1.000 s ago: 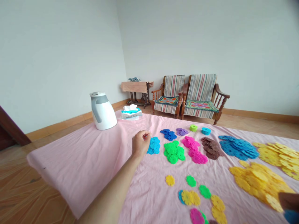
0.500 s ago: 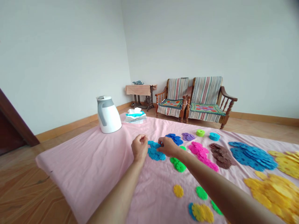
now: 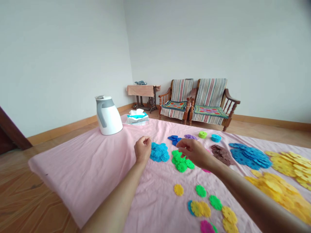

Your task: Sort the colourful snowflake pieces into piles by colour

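My left hand is closed, thumb and fingers pinched together, at the left edge of a pile of light blue flower-shaped plastic discs. Whatever may be between its fingertips is hidden. Over the green discs hovers my right hand, thumb and fingers apart with nothing visible in them. It covers most of the pink discs. Just beyond it lie dark blue discs and purple discs.
Brown, blue and yellow discs lie in piles to the right on a pink cloth. Loose discs lie nearer me. A white jug and tissue box stand at the back left.
My right hand has moved right, away from the light blue discs, and its fingers have opened. My left hand stays beside that pile. The view has shifted slightly.
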The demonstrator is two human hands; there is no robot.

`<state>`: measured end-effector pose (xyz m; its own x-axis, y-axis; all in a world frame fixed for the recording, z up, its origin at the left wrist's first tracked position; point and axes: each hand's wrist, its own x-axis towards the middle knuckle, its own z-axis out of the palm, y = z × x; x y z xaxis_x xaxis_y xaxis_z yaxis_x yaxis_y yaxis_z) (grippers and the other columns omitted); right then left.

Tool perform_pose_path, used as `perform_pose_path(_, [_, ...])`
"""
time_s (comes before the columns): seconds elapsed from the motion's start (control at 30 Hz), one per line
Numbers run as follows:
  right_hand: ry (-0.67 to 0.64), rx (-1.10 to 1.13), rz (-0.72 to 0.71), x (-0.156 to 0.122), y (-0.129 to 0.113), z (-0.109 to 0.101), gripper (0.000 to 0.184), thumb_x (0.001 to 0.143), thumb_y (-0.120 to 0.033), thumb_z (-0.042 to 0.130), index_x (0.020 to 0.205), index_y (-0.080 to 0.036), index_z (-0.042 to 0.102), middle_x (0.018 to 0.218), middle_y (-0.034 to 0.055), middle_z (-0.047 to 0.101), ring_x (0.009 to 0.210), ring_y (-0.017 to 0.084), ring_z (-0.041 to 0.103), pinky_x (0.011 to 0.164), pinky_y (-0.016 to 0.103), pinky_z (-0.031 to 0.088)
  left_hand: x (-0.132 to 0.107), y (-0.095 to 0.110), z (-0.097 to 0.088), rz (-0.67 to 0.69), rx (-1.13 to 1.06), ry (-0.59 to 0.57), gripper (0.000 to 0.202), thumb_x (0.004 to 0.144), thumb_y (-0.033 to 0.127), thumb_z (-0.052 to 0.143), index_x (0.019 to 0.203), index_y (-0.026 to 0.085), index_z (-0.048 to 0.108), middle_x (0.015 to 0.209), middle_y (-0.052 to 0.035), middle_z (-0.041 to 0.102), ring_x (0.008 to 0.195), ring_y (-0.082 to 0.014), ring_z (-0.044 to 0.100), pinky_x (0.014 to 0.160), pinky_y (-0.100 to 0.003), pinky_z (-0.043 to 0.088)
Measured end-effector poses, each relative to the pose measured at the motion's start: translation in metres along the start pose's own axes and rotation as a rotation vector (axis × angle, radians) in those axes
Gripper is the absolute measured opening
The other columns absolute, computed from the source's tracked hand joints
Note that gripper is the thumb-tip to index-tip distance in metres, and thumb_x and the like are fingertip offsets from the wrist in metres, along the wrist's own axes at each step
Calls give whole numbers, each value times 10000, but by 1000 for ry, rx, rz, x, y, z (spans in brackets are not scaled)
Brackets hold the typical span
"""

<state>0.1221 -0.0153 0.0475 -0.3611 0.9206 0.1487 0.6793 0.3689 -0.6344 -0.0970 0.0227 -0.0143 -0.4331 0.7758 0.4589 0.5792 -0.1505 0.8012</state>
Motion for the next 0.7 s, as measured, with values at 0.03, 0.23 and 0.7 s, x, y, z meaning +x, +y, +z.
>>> perform_pose_path(0.03, [-55,28,-15,-18,4,-9,157,807,-197,445,789,-167,598,681,8,643,614,116,627,534,200,431,0,0,1,4,2,-6,189,739,307,525,720,180,663,694,-13,682,690,-172,627,657,-249,463])
perform_pose_path(0.23, [-329,-133,179,-117,21,-38,81,701,-163,530,662,-219,575,665,-19,608,611,117,549,520,207,378,-2,0,5,52,14,-53,199,737,344,533,717,189,655,697,-12,685,698,-172,635,635,-233,462])
perform_pose_path(0.7, [-439,54,263,-152,13,-24,185,636,-128,594,769,-257,593,882,-30,644,821,141,575,730,229,431,-2,1,6,90,41,-99,230,740,376,537,756,184,664,710,-18,691,699,-187,653,614,-231,471])
